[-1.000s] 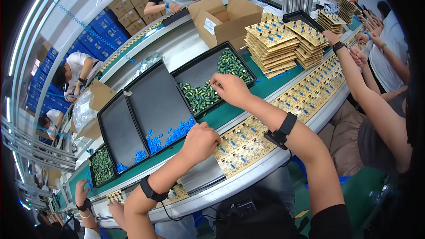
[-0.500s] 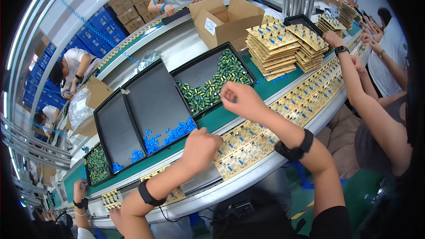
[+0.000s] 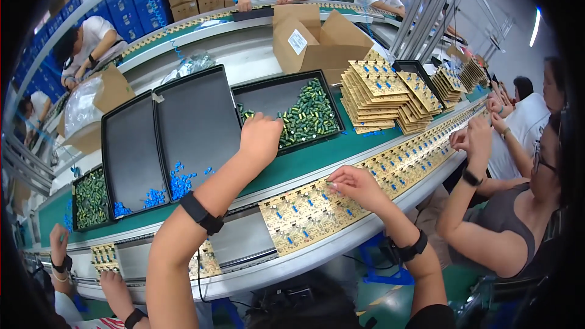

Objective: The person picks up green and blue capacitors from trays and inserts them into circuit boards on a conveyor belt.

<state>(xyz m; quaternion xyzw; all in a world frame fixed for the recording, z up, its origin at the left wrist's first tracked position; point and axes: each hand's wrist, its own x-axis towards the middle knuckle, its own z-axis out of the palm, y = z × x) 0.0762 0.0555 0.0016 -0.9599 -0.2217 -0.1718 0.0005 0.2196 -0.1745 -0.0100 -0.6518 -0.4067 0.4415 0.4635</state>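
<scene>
Left hand (image 3: pixel 261 139) jumped to the green parts (image 3: pixel 309 113), right hand (image 3: pixel 356 186) dropped to the boards (image 3: pixel 294 222) at left's 4 o'clock, which run 8-to-2. Both loosely curled, can't tell what's held.

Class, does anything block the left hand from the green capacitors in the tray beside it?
Nothing visible does: the black tray is uncovered, and the left hand reaches over its near edge to the green capacitors. What it touches is hidden.
</scene>
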